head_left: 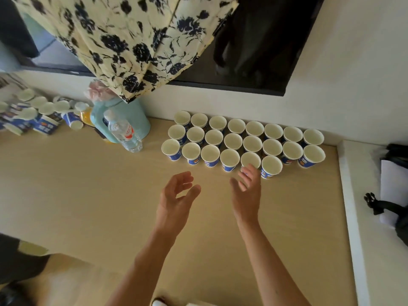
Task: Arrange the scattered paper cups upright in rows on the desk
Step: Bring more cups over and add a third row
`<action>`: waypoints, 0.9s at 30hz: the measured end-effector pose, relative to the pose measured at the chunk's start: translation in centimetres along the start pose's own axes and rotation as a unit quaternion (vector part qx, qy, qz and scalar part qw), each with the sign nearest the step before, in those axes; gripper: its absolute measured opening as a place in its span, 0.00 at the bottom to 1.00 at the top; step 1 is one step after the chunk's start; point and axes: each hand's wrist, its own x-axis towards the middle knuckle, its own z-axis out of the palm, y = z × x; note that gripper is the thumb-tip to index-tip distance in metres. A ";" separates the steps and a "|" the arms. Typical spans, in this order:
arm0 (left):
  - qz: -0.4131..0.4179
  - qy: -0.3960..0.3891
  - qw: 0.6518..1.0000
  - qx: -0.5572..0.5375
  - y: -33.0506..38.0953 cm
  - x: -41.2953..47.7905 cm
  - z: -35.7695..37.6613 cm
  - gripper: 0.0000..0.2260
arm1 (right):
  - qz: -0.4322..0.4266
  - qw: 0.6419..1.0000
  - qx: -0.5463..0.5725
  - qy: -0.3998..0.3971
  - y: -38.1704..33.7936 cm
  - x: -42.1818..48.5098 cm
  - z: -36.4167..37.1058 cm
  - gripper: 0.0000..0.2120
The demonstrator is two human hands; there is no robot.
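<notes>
Several blue-and-white paper cups (pixel 233 141) stand upright in three rows at the back right of the wooden desk (pixel 88 195). More cups (pixel 44 124) lie scattered and tipped at the far left. My left hand (pixel 176 197) hovers over the desk in front of the rows, fingers relaxed and holding nothing. My right hand (pixel 247 191) is also empty, and its fingertips reach the front-row cup (pixel 250 159). I cannot tell whether they touch it.
A clear water bottle (pixel 125 133) and a pale blue jug (pixel 123 118) stand between the two cup groups. A floral curtain (pixel 123 40) hangs above them. A white ledge (pixel 353 217) with a black bag (pixel 397 213) borders the desk on the right.
</notes>
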 end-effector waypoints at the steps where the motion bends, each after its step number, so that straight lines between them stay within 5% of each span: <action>1: 0.004 0.008 1.000 -0.008 0.2 -0.4 -1.2 0.17 | -0.005 1.000 0.002 -0.023 -1.0 -0.9 1.3 0.25; 14: 0.044 0.154 0.979 -0.127 0.2 -8.1 -22.7 0.22 | -0.026 0.966 0.022 -0.256 -7.6 -19.2 18.2 0.22; 27: 0.045 0.234 0.961 -0.143 -1.8 -10.9 -41.0 0.14 | -0.018 0.952 -0.002 -0.306 -6.8 -29.1 32.2 0.19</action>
